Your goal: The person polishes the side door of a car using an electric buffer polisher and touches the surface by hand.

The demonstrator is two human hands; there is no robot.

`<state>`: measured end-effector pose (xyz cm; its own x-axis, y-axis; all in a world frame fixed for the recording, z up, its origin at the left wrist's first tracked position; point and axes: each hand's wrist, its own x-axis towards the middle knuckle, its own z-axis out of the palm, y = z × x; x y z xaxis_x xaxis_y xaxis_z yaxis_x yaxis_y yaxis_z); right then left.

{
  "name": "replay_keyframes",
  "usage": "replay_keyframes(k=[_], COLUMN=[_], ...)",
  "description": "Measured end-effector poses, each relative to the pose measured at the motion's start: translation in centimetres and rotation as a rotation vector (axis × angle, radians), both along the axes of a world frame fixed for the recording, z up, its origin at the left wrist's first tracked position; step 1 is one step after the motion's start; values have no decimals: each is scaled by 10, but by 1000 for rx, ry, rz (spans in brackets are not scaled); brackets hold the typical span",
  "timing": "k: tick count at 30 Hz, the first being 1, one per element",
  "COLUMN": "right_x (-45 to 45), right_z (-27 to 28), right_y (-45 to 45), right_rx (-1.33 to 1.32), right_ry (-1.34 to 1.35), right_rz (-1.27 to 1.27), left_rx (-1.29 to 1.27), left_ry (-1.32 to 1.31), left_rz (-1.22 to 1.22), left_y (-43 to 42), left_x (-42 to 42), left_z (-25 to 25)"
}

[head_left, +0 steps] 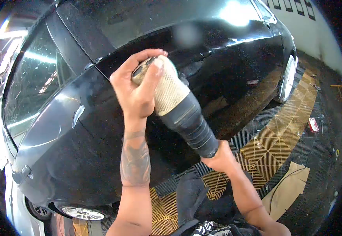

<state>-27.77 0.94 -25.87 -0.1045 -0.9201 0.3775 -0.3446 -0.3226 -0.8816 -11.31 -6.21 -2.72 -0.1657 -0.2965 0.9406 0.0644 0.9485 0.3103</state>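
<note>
Both my hands are on a car polisher (184, 112) with a dark body and a pale textured cover over its head. My left hand (131, 90) wraps round the covered head, thumb and fingers on top. Lower down, my right hand (221, 157) grips the rear end of the body. The polisher is held slantwise in front of the side of a black car (80, 153). Its pad is hidden, so I cannot tell whether it touches the paint. A door handle (77, 116) lies left of my left hand.
Black and yellow grid tiles (267, 147) cover the floor. A cardboard piece (292, 187) with a dark cord over it lies at lower right, and a red and white packet (313, 125) sits beyond. Another car (11, 196) stands at far left. A wall (316, 37) rises at upper right.
</note>
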Motion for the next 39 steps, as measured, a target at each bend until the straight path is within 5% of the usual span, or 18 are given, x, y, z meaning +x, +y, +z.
replay_keyframes(k=[3, 14, 16, 23, 28, 29, 34, 39], right_x=[16, -55, -66, -54, -9, -6, 1, -14], right_z=[4, 10, 7, -45, -54, -49, 33, 98], right_y=[-4, 2, 2, -55, -38, -32, 10, 29], right_rx=[-7, 225, 163, 82, 36, 54, 161, -268], right_ry=[-10, 70, -14, -551, -463, -275, 29, 26], right_rz=[142, -24, -140, 150, 193, 163, 224, 362], left_rx=[-63, -29, -163, -117, -47, -69, -123, 236], left_ry=[-53, -87, -167, -378, -420, -390, -130, 49], left_rz=[256, 228, 331, 278, 349, 368, 313, 161], left_y=[14, -13, -40, -55, -24, -15, 4, -21], left_x=[24, -52, -91, -183, -115, -93, 6, 60], left_z=[2, 5, 3, 6, -1, 2, 31, 91])
